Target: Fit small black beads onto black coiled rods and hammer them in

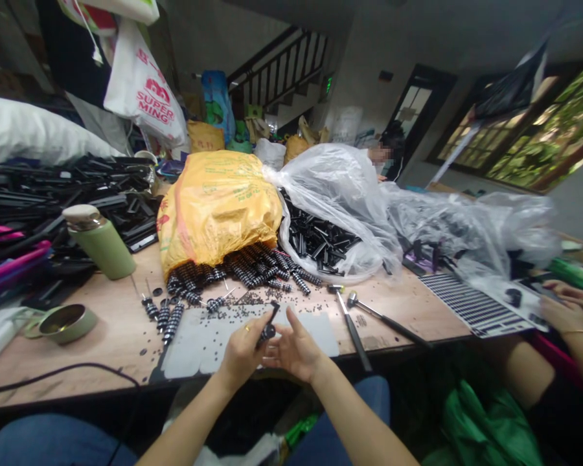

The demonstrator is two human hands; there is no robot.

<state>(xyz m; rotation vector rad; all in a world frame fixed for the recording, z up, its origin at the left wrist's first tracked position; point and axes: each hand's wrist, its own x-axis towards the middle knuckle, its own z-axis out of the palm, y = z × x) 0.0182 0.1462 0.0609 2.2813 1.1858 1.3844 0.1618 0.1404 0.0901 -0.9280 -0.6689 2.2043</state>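
My left hand [245,346] is closed around a small black part [268,331], with a dark tip sticking up between thumb and fingers. Beside it, my right hand [296,346] has its fingers spread, palm turned toward the part, fingertips close to it. Both hands are above the front edge of a pale grey mat [189,343] dotted with tiny dark pieces. Behind the mat, striped black coil-like parts [257,265] spill from a yellow sack [223,200]. A clear plastic bag [340,181] holds many black pieces [315,236].
Two hammers [354,333] [393,320] lie right of the mat. A green bottle [102,246] and a cup [70,323] stand at left, near a black cable [78,366]. Another person's hands [566,307] are at far right beside a striped sheet [480,304].
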